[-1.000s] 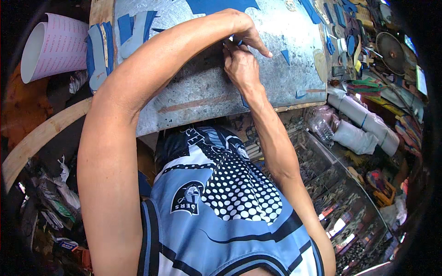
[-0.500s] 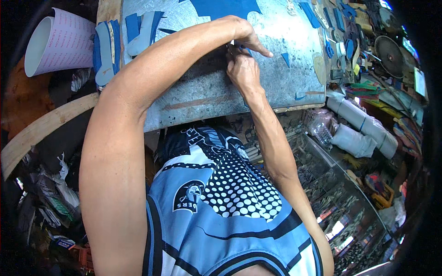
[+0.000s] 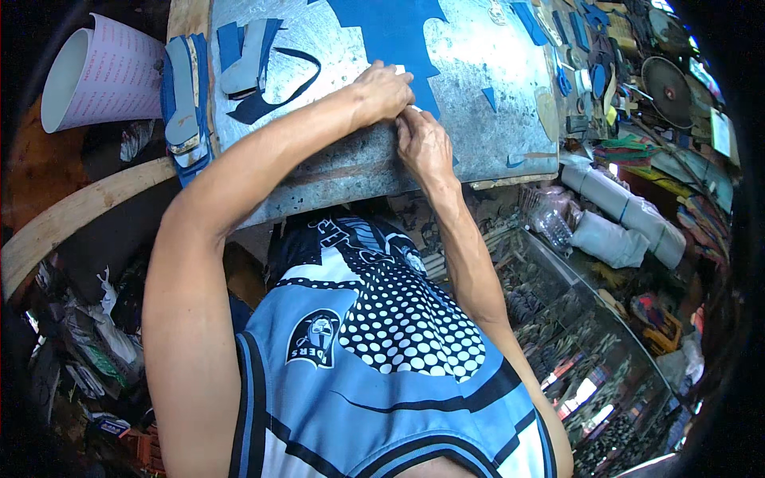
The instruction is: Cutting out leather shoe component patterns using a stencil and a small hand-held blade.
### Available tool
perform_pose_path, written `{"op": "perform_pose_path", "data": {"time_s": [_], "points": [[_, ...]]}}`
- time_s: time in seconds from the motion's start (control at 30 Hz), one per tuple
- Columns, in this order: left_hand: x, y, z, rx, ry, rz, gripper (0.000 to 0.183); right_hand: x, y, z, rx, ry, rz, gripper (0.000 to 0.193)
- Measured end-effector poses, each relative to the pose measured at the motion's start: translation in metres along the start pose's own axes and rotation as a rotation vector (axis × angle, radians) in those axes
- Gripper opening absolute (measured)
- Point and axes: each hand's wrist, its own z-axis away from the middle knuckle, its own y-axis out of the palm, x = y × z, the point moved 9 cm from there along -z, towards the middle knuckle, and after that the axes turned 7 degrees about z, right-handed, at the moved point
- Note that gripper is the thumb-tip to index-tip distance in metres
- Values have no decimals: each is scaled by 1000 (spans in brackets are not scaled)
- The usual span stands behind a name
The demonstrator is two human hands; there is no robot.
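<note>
A blue sheet with a jagged cut edge lies on the scuffed metal-topped table and runs down to my hands. My left hand is closed over the sheet's lower left edge, with a small pale bit showing at its fingertips. Just below it, nearly touching, my right hand is closed too, fingers curled and pressed together. What either hand grips is hidden by the fingers. A dark curved offcut strip lies left of my left hand.
Grey sole-shaped pieces and blue strips lie at the table's left side. A small blue triangle and blue scissors lie to the right. A rolled pale sheet stands far left. Wrapped white rolls lie beyond the table's right edge.
My left hand has drawn back left and down, its extended fingers now curled. My right hand has shifted slightly down and right. More of the blue sheet and the dark strip shows.
</note>
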Motion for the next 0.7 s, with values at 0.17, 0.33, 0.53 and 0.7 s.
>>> {"op": "perform_pose_path", "data": {"time_s": [0.17, 0.33, 0.53, 0.7], "points": [[-6, 6, 18, -131, -12, 22, 44, -8, -4, 23, -40, 21, -14, 28], [-5, 11, 23, -163, -35, 88, 47, -11, -5, 36, -23, 36, -22, 30], [-10, 13, 24, -154, -56, 106, 46, -15, -7, 46, -35, 44, -38, 29], [-10, 14, 24, -135, -51, 125, 45, -16, -10, 69, -2, 74, -34, 28]]}}
